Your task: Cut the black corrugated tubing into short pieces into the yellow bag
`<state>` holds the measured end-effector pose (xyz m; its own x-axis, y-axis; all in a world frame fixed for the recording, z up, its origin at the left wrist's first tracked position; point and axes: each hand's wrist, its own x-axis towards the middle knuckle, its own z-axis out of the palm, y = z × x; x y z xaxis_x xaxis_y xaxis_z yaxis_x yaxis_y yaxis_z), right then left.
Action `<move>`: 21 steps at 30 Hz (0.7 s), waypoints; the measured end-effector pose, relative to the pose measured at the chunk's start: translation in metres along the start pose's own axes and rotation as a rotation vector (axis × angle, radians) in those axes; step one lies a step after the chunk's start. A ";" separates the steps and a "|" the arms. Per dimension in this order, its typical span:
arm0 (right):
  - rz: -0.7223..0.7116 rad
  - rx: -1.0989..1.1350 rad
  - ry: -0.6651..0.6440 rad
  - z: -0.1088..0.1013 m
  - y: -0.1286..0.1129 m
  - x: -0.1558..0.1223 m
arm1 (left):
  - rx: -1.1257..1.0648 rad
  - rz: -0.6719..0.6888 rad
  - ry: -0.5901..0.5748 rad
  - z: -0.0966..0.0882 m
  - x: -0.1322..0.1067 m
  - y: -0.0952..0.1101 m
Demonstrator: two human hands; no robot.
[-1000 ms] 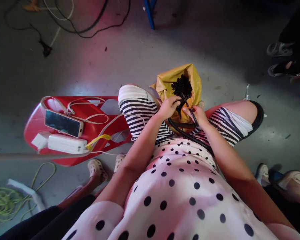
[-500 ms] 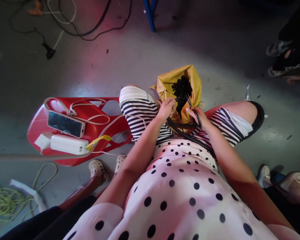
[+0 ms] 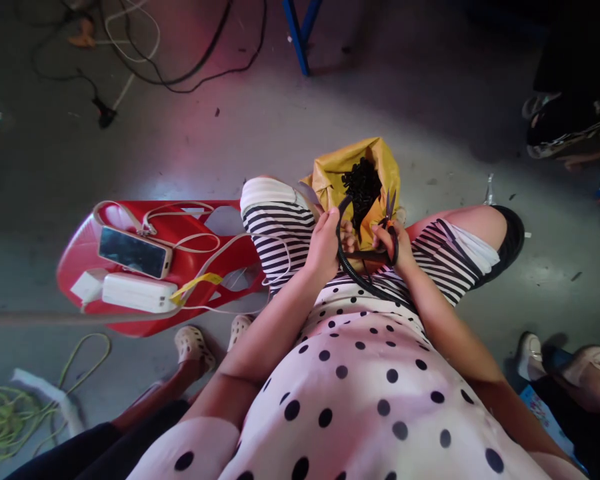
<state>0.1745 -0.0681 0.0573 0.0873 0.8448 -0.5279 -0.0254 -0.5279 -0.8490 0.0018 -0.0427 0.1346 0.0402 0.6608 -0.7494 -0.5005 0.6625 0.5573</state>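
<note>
1. Left hand (image 3: 326, 245) pinches a black, ribbed, flexible tube (image 3: 349, 268), which curves across the lap.
2. Right hand (image 3: 394, 248) curls around metal scissors with black-and-orange handles (image 3: 389, 208); blades parted, apart from the tube.
3. Open yellow sheet-material bag (image 3: 327, 179) sits between the knees, holding small black pieces (image 3: 362, 188).
4. Dark-screened rectangular phone (image 3: 134, 252) lies on a red plastic stool (image 3: 80, 250), left.

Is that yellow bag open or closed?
Open. The yellow bag has its mouth spread wide, so you can see a pile of small black pieces inside.
</note>
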 end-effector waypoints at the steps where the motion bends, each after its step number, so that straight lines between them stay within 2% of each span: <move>1: 0.009 0.012 0.015 -0.001 0.002 0.001 | -0.003 0.016 0.003 -0.005 -0.006 0.003; 4: 0.041 0.019 0.051 -0.001 0.005 0.002 | 0.013 -0.038 -0.063 -0.021 -0.019 0.018; 6: 0.045 0.007 0.018 0.001 0.002 0.002 | 0.008 -0.101 -0.151 -0.029 -0.024 0.029; 8: 0.048 -0.009 -0.050 0.003 -0.007 0.001 | 0.011 -0.106 -0.219 -0.030 -0.025 0.034; 10: 0.053 -0.032 -0.134 0.003 -0.021 0.001 | 0.041 -0.031 -0.223 -0.024 -0.021 0.033; 15: 0.070 -0.066 -0.277 -0.001 -0.048 -0.004 | 0.164 0.231 -0.046 -0.002 -0.002 0.021; 18: 0.110 -0.055 -0.304 -0.001 -0.053 -0.014 | 0.255 0.268 -0.105 0.003 0.004 0.017; 21: 0.096 -0.044 -0.279 0.001 -0.055 -0.023 | 0.310 0.245 -0.156 0.000 0.007 0.016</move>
<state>0.1730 -0.0588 0.1161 -0.1904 0.7789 -0.5976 0.0230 -0.6050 -0.7959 -0.0056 -0.0275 0.1381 0.0948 0.8416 -0.5317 -0.2289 0.5382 0.8111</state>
